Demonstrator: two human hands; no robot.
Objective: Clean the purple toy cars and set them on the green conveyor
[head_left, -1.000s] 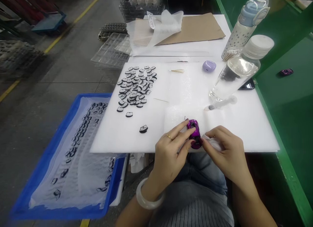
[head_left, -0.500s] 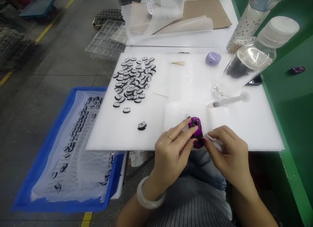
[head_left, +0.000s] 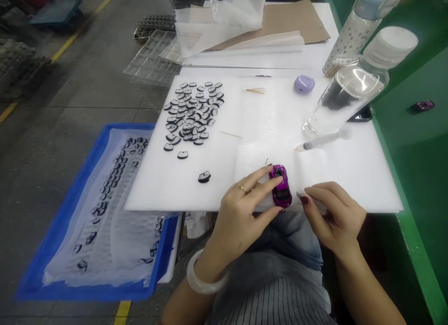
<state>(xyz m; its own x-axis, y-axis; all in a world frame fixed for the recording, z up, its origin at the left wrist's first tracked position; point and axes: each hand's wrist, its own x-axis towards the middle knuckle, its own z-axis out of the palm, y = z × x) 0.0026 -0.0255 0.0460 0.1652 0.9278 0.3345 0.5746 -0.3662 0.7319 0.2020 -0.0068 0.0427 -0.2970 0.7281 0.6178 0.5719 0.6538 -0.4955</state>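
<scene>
A small purple toy car (head_left: pixel 281 187) lies near the front edge of the white foam sheet (head_left: pixel 224 175). My left hand (head_left: pixel 245 213) holds the car between thumb and fingers. My right hand (head_left: pixel 334 215) sits just right of the car, apart from it, with fingers curled over a white cloth (head_left: pixel 317 202). A single black window piece (head_left: pixel 204 177) lies left of my left hand, and a heap of several like it (head_left: pixel 192 115) lies farther back.
A clear bottle (head_left: pixel 353 89), a syringe (head_left: pixel 324 140), a spotted bottle (head_left: pixel 350 35) and a lilac case (head_left: pixel 304 84) stand at the right. A blue tray (head_left: pixel 52 250) with parts sits left of the table. Another purple car (head_left: pixel 423 105) rests on the green bench.
My right hand has let go of the car's rear and drawn back to the right. The car now sits in my left hand only, shifted slightly away from me.
</scene>
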